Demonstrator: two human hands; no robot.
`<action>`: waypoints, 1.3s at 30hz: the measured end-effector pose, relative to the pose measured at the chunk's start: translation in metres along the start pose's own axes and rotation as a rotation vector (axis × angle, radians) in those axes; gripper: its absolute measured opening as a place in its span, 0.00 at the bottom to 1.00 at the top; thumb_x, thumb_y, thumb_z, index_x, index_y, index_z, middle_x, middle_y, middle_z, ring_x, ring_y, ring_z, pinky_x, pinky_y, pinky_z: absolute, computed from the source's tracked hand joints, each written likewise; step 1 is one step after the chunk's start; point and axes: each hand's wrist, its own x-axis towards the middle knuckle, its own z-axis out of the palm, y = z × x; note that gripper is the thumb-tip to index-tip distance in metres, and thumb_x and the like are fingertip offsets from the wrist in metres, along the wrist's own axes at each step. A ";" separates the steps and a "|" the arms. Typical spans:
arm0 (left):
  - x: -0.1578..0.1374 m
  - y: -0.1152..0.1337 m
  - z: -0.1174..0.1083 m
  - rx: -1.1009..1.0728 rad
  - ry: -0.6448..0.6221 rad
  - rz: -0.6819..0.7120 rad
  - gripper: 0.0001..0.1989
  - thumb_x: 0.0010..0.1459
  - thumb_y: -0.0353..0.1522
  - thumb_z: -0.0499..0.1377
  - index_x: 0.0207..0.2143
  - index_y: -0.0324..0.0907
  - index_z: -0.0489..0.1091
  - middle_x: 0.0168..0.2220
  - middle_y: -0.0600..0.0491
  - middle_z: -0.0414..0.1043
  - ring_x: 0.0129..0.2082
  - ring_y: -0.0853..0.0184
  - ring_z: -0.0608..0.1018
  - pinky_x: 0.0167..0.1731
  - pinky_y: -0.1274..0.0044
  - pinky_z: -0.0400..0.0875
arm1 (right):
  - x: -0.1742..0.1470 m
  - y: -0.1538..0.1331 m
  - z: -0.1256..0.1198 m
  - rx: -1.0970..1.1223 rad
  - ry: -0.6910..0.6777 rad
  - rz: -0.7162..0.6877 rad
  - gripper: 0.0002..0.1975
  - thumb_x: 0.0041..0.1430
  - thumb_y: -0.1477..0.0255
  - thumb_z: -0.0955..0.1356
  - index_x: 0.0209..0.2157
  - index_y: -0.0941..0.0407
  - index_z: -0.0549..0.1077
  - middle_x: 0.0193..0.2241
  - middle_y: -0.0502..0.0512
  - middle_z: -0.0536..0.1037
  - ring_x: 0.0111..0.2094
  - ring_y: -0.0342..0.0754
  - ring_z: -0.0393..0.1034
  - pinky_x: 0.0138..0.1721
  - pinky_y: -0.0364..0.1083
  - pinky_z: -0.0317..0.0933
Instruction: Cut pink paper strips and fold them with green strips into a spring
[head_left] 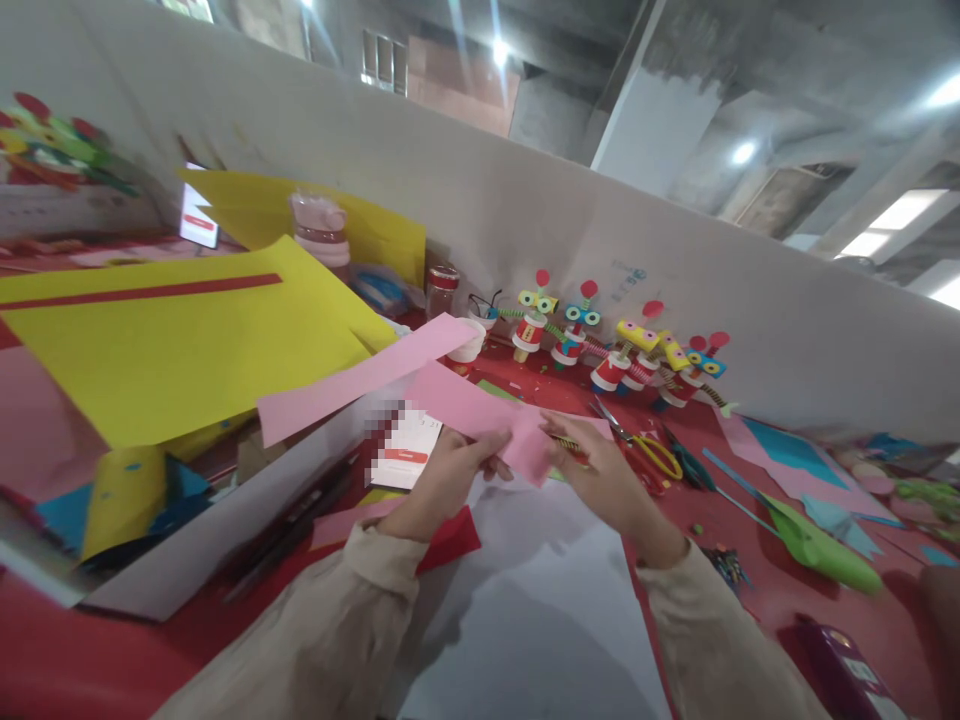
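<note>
A strip of pink paper [465, 402] is held up between my two hands over a white sheet [532, 600]. My left hand [466, 462] pinches its lower edge with thumb and fingers. At its right end, my right hand [589, 465] has its fingers closed on the same strip, where the paper looks bent or folded. A longer pink strip [360, 380] lies to the left, across the edge of a white box. Beneath my left hand a phone [409, 450] with a lit screen lies on the red table. Red paper [454, 540] shows beside my left wrist.
Several paper-cup figures [531, 330] stand along the wall. Yellow-handled scissors [652, 455] lie right of my hands, near a green paper piece [817, 545] and a purple box-shaped object [847, 665]. At left, yellow sheets [187, 340] cover the white box [180, 560]. A pink-lidded bottle [321, 230] stands behind.
</note>
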 end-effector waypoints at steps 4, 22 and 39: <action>-0.006 0.000 0.004 0.071 -0.119 0.024 0.10 0.45 0.35 0.64 0.20 0.38 0.70 0.14 0.55 0.68 0.15 0.71 0.70 0.17 0.79 0.58 | -0.036 -0.023 -0.005 -0.105 0.031 0.120 0.11 0.58 0.65 0.64 0.38 0.55 0.73 0.31 0.53 0.79 0.32 0.47 0.72 0.31 0.43 0.63; -0.038 0.067 -0.029 0.032 0.168 0.354 0.05 0.51 0.33 0.60 0.30 0.40 0.70 0.26 0.54 0.71 0.24 0.74 0.71 0.26 0.82 0.65 | -0.195 0.009 0.052 -0.543 0.327 -0.309 0.19 0.57 0.77 0.64 0.49 0.50 0.71 0.33 0.56 0.77 0.35 0.50 0.72 0.39 0.50 0.66; -0.114 -0.018 -0.087 1.812 0.290 0.396 0.21 0.56 0.40 0.53 0.51 0.45 0.67 0.51 0.46 0.70 0.56 0.50 0.64 0.53 0.57 0.55 | -0.200 0.007 0.069 -0.473 0.376 -0.267 0.15 0.55 0.79 0.63 0.43 0.54 0.75 0.32 0.57 0.75 0.34 0.50 0.71 0.36 0.50 0.67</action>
